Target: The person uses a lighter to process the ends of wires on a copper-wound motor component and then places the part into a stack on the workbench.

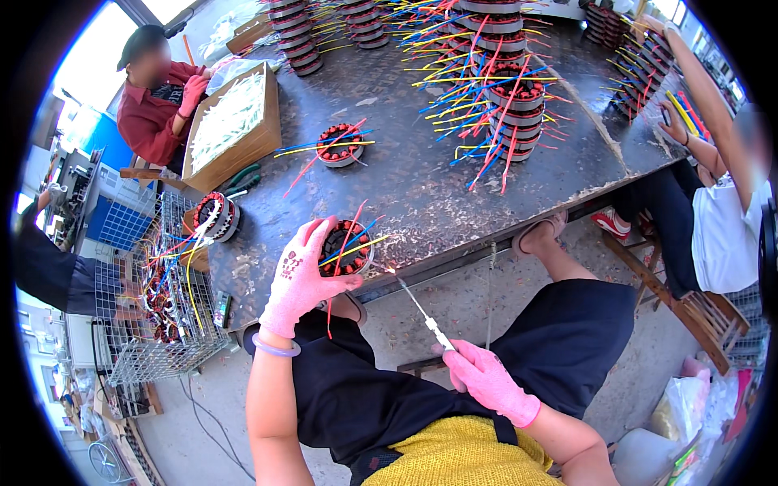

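My left hand (298, 279), in a pink glove, grips a motor stator (353, 257) at the table's front edge. This ring has a dark core with red inside, and red, blue and yellow wires stick out of it. My gloved right hand (485, 374) is closed round the white handle of a thin, long-necked lighter (435, 328). The lighter points up and left. A small bright glow shows at its tip, just right of the stator and apart from it. A second stator (340, 147) lies farther back on the table, its wires spread.
Tall stacks of wired stators (517, 113) stand on the dark table (389, 178). Another stator (216, 217) sits at the left edge near pliers (243, 180) and a cardboard box (271, 113). A wire basket (170, 356) stands left. One person sits far left; another, right, handles a stator stack (640, 73).
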{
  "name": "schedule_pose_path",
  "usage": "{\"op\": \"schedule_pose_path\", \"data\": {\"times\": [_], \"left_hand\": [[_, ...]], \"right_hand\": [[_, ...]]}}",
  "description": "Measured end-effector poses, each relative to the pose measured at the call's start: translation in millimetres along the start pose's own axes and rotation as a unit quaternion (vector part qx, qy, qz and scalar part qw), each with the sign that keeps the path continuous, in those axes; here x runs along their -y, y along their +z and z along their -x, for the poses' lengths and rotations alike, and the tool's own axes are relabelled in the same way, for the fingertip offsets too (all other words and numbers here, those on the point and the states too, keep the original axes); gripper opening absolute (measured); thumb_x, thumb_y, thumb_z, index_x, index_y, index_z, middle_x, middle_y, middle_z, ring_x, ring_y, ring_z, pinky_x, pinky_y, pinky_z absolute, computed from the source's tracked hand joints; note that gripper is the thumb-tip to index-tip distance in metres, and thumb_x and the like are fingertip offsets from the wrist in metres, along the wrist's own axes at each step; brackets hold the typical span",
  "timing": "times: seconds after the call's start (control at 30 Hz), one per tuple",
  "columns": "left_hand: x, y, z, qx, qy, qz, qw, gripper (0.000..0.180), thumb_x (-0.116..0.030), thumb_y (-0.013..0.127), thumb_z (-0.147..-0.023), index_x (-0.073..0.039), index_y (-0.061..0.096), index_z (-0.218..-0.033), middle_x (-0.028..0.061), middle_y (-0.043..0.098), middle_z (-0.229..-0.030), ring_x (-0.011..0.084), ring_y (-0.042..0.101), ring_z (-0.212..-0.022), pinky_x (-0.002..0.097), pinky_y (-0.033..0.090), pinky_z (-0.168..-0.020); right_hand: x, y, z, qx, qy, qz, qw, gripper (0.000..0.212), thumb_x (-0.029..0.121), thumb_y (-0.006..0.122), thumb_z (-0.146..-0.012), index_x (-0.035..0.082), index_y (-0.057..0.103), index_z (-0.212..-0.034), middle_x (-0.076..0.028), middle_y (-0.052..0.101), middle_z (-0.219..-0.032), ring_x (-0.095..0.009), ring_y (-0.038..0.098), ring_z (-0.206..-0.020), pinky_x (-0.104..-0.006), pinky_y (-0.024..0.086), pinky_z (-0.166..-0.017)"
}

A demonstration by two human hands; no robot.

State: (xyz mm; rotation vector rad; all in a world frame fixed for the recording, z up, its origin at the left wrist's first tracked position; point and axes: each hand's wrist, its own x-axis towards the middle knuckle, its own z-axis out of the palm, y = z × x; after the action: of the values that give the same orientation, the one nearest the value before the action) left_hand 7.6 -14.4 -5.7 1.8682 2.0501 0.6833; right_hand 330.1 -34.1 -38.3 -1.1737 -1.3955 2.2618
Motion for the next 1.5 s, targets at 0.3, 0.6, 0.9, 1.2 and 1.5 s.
{"op": "schedule_pose_path", "data": {"times": [0.3, 0.6, 0.9, 1.2, 1.5], "left_hand": [[-0.7, -1.2, 0.1, 0.004, 0.0, -0.004, 1.0, 0.094, -0.036, 0.09, -0.061, 0.001, 0.05, -0.138, 0.0205, 0.052, -0.134, 0.0382, 0.054, -0.123, 0.0427, 0.044, -0.104], [-0.2, -1.1, -0.3, 0.008, 0.01, -0.012, 1.0, 0.095, -0.025, 0.09, -0.061, 0.003, 0.047, -0.14, 0.0184, 0.051, -0.137, 0.0333, 0.055, -0.124, 0.04, 0.045, -0.106], [7.1, -4.0, -0.5, 0.019, 0.061, -0.033, 0.997, 0.095, -0.032, 0.088, -0.063, -0.002, 0.046, -0.142, 0.0198, 0.052, -0.136, 0.0376, 0.05, -0.127, 0.0446, 0.039, -0.109], [-0.1, -6.6, -0.7, 0.035, 0.09, -0.065, 0.993, 0.091, -0.028, 0.089, -0.059, -0.012, 0.051, -0.141, 0.0161, 0.05, -0.138, 0.0385, 0.045, -0.131, 0.0476, 0.032, -0.115], [-0.8, -4.5, -0.8, 0.025, 0.1, -0.046, 0.994, 0.091, -0.027, 0.089, -0.058, -0.011, 0.052, -0.14, 0.0164, 0.05, -0.138, 0.0397, 0.046, -0.129, 0.0481, 0.036, -0.112]], "right_hand": [[-0.7, -0.9, 0.9, 0.007, -0.002, -0.016, 1.0, 0.035, 0.025, 0.049, -0.104, -0.001, 0.057, -0.125, 0.002, 0.052, -0.071, -0.006, 0.047, -0.062, -0.0252, 0.04, -0.056], [2.6, 0.8, 2.1, -0.005, 0.013, -0.029, 0.999, 0.035, 0.025, 0.049, -0.104, -0.001, 0.059, -0.125, 0.003, 0.051, -0.071, -0.005, 0.046, -0.062, -0.0248, 0.039, -0.056], [0.7, -4.9, 4.6, -0.018, 0.01, -0.051, 0.999, 0.036, 0.024, 0.049, -0.104, 0.0, 0.058, -0.13, 0.003, 0.048, -0.072, -0.005, 0.045, -0.062, -0.0234, 0.039, -0.058], [7.9, -7.2, 4.7, -0.009, 0.003, -0.057, 0.998, 0.035, 0.023, 0.048, -0.105, 0.001, 0.057, -0.131, 0.003, 0.048, -0.071, -0.006, 0.046, -0.063, -0.024, 0.04, -0.059], [14.3, -6.1, 6.6, -0.008, -0.007, 0.007, 1.0, 0.035, 0.022, 0.048, -0.104, 0.001, 0.058, -0.13, 0.002, 0.05, -0.069, -0.006, 0.048, -0.061, -0.0247, 0.041, -0.058]]}}
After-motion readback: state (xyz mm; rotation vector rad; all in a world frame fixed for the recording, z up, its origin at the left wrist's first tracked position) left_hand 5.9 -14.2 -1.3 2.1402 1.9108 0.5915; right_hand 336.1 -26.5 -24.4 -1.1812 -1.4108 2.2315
